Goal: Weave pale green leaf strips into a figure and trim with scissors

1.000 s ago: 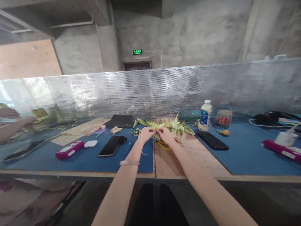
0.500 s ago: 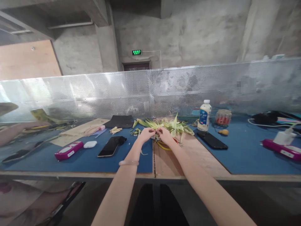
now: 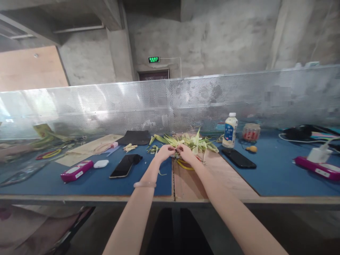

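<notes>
My left hand (image 3: 164,153) and my right hand (image 3: 186,153) meet at the near edge of a pile of green and pale yellow leaf strips (image 3: 193,141) on the table. Both hands are closed in a pinch on a strip of leaf between them. Yellow-handled scissors (image 3: 183,164) lie just under my right hand on a brown board (image 3: 212,177). A pale bracelet (image 3: 145,184) sits on my left wrist.
On the blue table (image 3: 265,173) lie two black phones (image 3: 122,166) (image 3: 237,158), a white bottle (image 3: 230,130), a small jar (image 3: 251,132), magenta devices (image 3: 76,171) (image 3: 316,168) and a white case (image 3: 101,163). A perforated metal screen (image 3: 186,102) stands behind. Another person's arm (image 3: 10,150) shows blurred at far left.
My hands stay at the leaf pile with only small finger movement. The other person's hand at the far left has drawn back and down, uncovering yellow scissors there.
</notes>
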Available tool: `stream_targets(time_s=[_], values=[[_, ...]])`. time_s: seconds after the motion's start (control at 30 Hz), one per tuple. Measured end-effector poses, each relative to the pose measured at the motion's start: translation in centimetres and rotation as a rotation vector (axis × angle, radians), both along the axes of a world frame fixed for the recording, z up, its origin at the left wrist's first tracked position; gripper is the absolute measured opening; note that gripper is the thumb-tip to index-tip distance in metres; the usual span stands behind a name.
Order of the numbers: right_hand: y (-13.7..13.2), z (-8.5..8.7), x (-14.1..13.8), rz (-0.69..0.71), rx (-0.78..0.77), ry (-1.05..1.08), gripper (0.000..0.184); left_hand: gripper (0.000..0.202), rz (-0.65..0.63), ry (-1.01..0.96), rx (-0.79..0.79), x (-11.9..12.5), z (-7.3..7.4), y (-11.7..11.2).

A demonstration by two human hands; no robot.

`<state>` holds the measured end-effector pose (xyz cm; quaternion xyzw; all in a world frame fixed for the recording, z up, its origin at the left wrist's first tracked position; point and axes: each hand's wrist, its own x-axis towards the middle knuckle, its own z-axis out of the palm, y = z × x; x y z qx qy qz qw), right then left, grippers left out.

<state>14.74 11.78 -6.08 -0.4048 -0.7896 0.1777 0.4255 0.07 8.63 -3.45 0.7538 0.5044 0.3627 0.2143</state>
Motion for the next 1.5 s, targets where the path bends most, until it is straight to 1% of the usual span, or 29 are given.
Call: stream_targets(time_s=[0.23, 0.57, 0.97, 1.23, 1.5], values=[[-0.2, 0.2, 0.1, -0.022, 0.004, -0.047, 0.022, 0.027, 0.01, 0.079, 0.054, 0.0, 0.0, 0.1], [-1.1, 0.9, 0.3, -0.064, 0.053, -0.11, 0.022, 0.026, 0.034, 0.286, 0.171, 0.4, 0.0, -0.6], [-1.4, 1.2, 0.5, -0.082, 0.016, -0.199, 0.022, 0.025, 0.061, 0.524, 0.232, 0.7, 0.7, -1.4], [-1.6, 1.4, 0.3, -0.067, -0.004, -0.183, 0.021, 0.025, 0.118, 0.56, 0.248, 0.8, 1.1, -2.2], [-1.4, 1.0, 0.2, -0.024, -0.061, -0.108, 0.021, 0.026, 0.159, 0.506, 0.187, 0.6, 1.6, -2.6]])
